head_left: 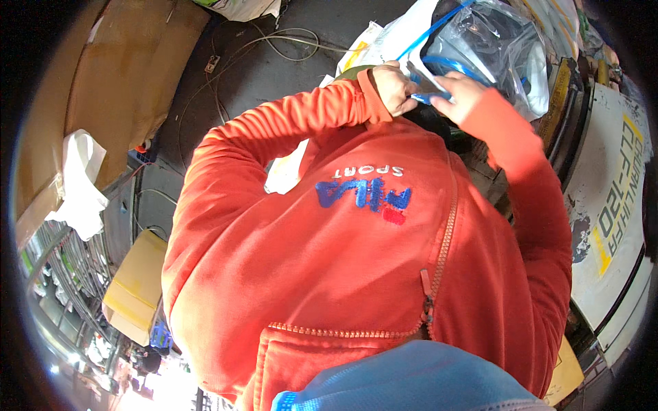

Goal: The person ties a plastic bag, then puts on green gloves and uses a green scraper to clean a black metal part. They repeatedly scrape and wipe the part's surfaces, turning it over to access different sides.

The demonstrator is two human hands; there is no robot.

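My left hand (393,90) is closed, its knuckles facing up, close beside a white and yellow plastic sack (367,43). What its fingers hold is hidden. A short way to the right, my right hand (463,96) is closed with thumb and fingers round a slim blue and grey piece (430,97), whose kind I cannot make out. That piece reaches across to the fingers of my left hand. Just beyond both hands lies a clear plastic bag (480,41) with blue edging, and a blue strip (433,31) runs up over the sack.
A white machine panel (606,219) with yellow marks stands at the right. Thin cable (291,42) coils on the dark floor at the far side. Large brown cardboard (120,68) leans at the left, with a yellowish box (137,284) and a white cloth-like piece (79,181) nearer.
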